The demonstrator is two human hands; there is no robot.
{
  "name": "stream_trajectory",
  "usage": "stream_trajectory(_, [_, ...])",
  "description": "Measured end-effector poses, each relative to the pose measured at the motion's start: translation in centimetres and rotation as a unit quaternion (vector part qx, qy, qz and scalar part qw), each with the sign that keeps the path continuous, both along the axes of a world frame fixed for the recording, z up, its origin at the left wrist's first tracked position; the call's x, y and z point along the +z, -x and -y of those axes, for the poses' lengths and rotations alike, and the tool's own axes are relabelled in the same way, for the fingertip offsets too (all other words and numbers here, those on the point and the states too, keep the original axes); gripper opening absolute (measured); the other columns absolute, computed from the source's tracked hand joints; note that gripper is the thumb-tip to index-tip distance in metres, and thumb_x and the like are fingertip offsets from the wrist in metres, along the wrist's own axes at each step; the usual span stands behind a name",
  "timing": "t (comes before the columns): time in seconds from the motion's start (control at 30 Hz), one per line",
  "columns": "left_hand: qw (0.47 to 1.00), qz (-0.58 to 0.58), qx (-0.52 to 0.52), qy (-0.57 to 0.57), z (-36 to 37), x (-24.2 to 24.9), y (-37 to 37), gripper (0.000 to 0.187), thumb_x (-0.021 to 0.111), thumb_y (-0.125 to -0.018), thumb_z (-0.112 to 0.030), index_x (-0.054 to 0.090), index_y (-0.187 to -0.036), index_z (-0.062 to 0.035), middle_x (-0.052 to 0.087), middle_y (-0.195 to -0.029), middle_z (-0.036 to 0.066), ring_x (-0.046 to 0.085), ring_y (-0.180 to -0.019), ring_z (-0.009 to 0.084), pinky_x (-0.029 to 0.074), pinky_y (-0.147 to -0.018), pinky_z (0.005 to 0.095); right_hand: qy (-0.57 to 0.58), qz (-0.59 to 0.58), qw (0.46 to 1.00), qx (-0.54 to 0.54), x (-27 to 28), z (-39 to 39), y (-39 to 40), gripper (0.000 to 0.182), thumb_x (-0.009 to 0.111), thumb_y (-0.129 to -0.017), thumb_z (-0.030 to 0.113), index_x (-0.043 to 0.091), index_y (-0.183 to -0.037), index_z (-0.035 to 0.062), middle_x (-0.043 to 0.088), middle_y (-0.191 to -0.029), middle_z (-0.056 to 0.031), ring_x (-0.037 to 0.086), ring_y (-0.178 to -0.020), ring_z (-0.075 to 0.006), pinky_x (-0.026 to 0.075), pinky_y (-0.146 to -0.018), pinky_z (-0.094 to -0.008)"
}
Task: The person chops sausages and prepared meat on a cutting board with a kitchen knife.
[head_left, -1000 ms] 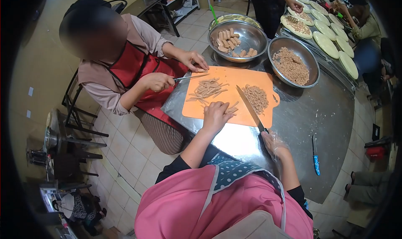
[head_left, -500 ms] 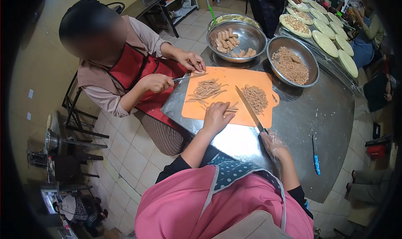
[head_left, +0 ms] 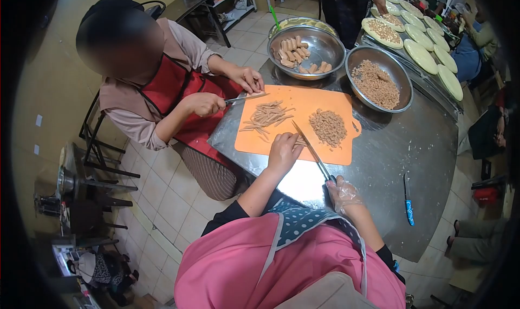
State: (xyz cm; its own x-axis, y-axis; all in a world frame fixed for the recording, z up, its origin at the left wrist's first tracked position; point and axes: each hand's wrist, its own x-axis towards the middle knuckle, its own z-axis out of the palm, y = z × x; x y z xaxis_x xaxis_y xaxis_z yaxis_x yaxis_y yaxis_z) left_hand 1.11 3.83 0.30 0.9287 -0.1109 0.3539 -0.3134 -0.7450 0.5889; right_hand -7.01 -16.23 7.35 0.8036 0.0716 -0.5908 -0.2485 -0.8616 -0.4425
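My left hand [head_left: 284,153] presses down on a few thin sausage strips [head_left: 299,141] at the near edge of the orange cutting board [head_left: 295,95], its fingers bent over them. In a clear plastic glove, my right hand [head_left: 343,193] grips the black handle of a kitchen knife [head_left: 312,150]. The blade lies right beside my left fingertips, against the ends of the strips. Right of the blade is a heap of finely diced sausage [head_left: 328,128]. A loose pile of sausage strips [head_left: 267,116] sits on the board's left part.
Across the corner, a person in a red apron [head_left: 181,100] slices sausage with another knife [head_left: 246,98]. Beyond the board stand a steel bowl of sausages [head_left: 337,52] and a bowl of diced sausage [head_left: 407,95]. A blue-handled knife [head_left: 409,206] lies at right. Several plates [head_left: 420,57] fill a neighbouring table.
My right hand and the knife have shifted left, bringing the blade from the diced heap to my left fingers. My left hand has moved slightly right.
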Motion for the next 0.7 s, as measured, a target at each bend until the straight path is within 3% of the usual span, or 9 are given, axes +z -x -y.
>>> stream_trajectory(0.17, [1.0,-0.001,-0.002,0.021,1.2,-0.3,-0.6,0.03,0.063,-0.072,-0.014,0.061,-0.097,0.0023,0.059,-0.089,0.015,0.052,-0.086,0.032,0.043,-0.077,0.0386,0.005,-0.015,1.0,-0.013,0.5,-0.2,-0.5,0.048,0.033,-0.089,0.044,0.044,-0.108,0.0015,0.056,-0.101,-0.0272,0.054,-0.099,-0.0409,0.041,-0.083,-0.0466])
stream_trajectory(0.23, [0.999,-0.006,-0.003,0.033,1.6,-0.3,-0.7,0.029,0.063,-0.072,-0.013,0.062,-0.097,0.0023,0.059,-0.088,0.014,0.052,-0.086,0.0321,0.043,-0.076,0.0387,-0.004,-0.027,0.998,-0.054,0.9,-0.2,-0.8,0.055,0.037,-0.089,0.043,0.043,-0.118,-0.0029,0.053,-0.107,-0.031,0.051,-0.103,-0.0429,0.039,-0.087,-0.0443])
stream_trajectory(0.4, [0.998,0.034,0.024,-0.051,1.6,0.8,0.0,0.029,0.062,-0.072,-0.019,0.064,-0.095,-0.0022,0.06,-0.088,0.01,0.052,-0.089,0.0276,0.039,-0.077,0.0397,0.002,0.0,0.998,-0.06,0.1,0.2,-1.1,0.05,0.035,-0.089,0.044,0.044,-0.112,-0.0002,0.055,-0.104,-0.0286,0.052,-0.102,-0.0421,0.04,-0.085,-0.0455])
stream_trajectory(0.63, [0.998,0.053,0.016,-0.044,0.9,0.1,0.3,0.029,0.061,-0.073,-0.023,0.064,-0.095,-0.004,0.06,-0.091,0.008,0.052,-0.09,0.0266,0.037,-0.077,0.0387,0.014,-0.018,0.999,-0.036,-0.5,-0.5,-1.4,0.046,0.033,-0.09,0.045,0.044,-0.108,0.0034,0.056,-0.106,-0.0246,0.053,-0.102,-0.0402,0.041,-0.084,-0.0461])
stream_trajectory(0.7, [0.998,0.046,0.011,-0.029,0.9,0.6,0.4,0.027,0.06,-0.075,-0.022,0.063,-0.095,-0.0035,0.06,-0.091,0.01,0.052,-0.091,0.0277,0.038,-0.079,0.0393,-0.001,-0.015,0.998,-0.054,-0.3,-0.4,-1.5,0.048,0.036,-0.089,0.044,0.045,-0.11,0.0007,0.055,-0.105,-0.028,0.052,-0.101,-0.0428,0.041,-0.084,-0.046])
